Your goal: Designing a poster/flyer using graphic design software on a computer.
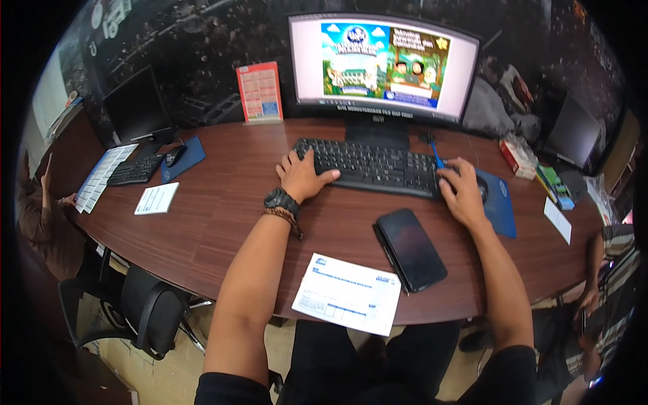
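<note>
Worn on the head, left lens of a side-by-side pair, looking steeply down and forward over a curved brown desk. Wide fisheye: straight edges bowed, corners blacked out. Close to the forearms rising from the lower edge; left hand and right hand mid-frame, black keyboard just beyond, monitor facing the lens near the top. Upright, unmirrored. Outermost edges dim, probably wall and neighbouring seats. Single view only, nothing shared.
</note>
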Available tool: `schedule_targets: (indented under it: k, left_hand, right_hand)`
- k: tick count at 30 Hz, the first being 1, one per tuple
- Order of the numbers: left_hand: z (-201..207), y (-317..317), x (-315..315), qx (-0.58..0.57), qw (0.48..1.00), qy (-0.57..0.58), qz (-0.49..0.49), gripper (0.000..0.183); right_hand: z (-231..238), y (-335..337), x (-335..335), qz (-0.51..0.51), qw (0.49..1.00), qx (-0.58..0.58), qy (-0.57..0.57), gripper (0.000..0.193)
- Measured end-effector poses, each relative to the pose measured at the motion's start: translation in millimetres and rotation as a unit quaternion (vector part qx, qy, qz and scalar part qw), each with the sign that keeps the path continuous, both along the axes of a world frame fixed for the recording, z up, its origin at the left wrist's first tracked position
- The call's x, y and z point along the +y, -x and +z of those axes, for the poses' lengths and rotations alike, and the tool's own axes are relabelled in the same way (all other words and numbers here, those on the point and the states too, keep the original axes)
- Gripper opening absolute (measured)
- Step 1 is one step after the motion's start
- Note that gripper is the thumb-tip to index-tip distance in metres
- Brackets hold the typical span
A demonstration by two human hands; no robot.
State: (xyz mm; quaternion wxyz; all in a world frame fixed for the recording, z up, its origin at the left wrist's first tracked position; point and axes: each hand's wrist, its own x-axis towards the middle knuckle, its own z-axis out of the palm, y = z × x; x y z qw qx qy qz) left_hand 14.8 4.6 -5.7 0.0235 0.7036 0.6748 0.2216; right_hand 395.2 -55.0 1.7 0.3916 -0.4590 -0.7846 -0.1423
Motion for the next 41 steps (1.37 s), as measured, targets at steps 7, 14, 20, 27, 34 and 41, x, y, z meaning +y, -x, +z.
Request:
schedule_targets:
  k: [7, 14, 20, 27, 34, 41]
  left_hand:
    - [-1, 11, 3, 0.048, 0.998, -0.034, 0.008, 0.087]
    - [12, 0, -9, 0.018, 0.996, -0.005, -0.087, 0.076]
    - [20, -8, -18, 0.062, 0.986, 0.104, -0.113, 0.079]
    - [19, -15, -15, 0.031, 0.994, 0.071, -0.082, 0.067]
    - [7, -1, -1, -0.003, 0.998, -0.06, 0.029, 0.06]
    - [18, -2, -6, 0.017, 0.999, 0.014, 0.043, 0.062]
  right_hand:
    - [-2, -3, 11, -0.027, 0.997, 0.059, 0.045, 0.019]
    - [-5, -23, 11, -0.101, 0.994, 0.03, -0.007, 0.017]
    - [-11, -51, 9, -0.189, 0.968, 0.138, 0.094, 0.034]
    - [-17, -53, 11, -0.207, 0.96, 0.122, 0.145, 0.038]
    - [-21, -58, 16, -0.2, 0.962, 0.13, 0.135, 0.036]
    - [-22, -59, 16, -0.193, 0.963, 0.134, 0.134, 0.036]
